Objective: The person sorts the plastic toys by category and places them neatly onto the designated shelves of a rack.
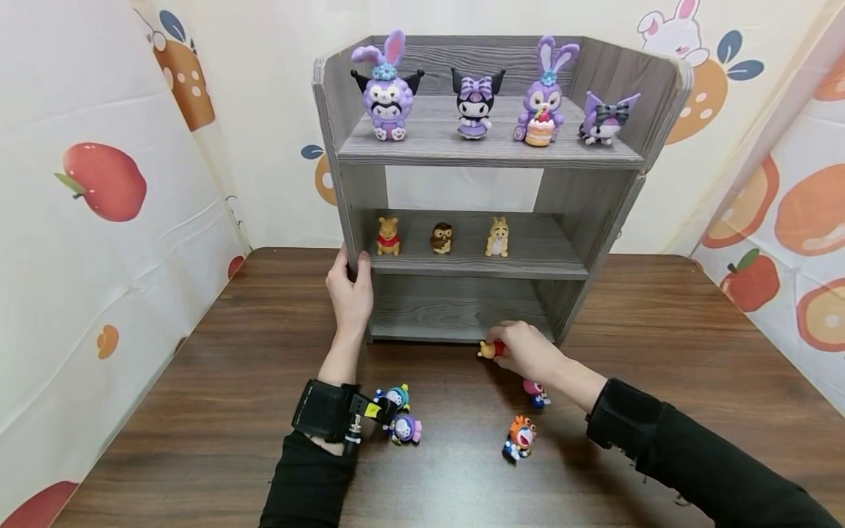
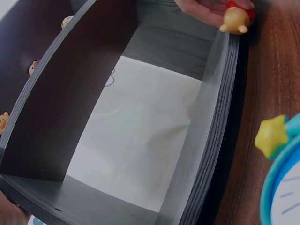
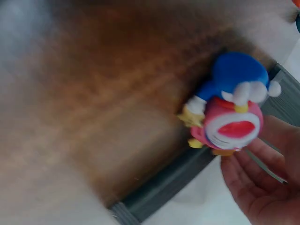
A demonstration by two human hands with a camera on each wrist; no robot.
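Note:
At the lower front edge of the grey wooden shelf (image 1: 455, 275), my right hand (image 1: 528, 352) pinches a small yellow bear figurine (image 1: 490, 350) in a red shirt, tipped on its side. The left wrist view also shows this bear figurine (image 2: 236, 19) by the bottom board. My left hand (image 1: 350, 293) grips the shelf's left side panel, thumb at its front edge. Below my right wrist lies a pink and blue figurine (image 1: 536, 394). In the right wrist view this figurine (image 3: 234, 108) covers part of the scene beside my right hand (image 3: 262, 173), and the bear is hidden.
On the middle board stand a bear (image 1: 388, 236), an owl (image 1: 441, 238) and a yellow rabbit (image 1: 498, 237). Several purple figurines, one a bunny with cake (image 1: 541, 110), fill the top board. On the table lie an orange-maned figurine (image 1: 519, 438), a blue one (image 1: 396, 397) and a purple one (image 1: 405, 428).

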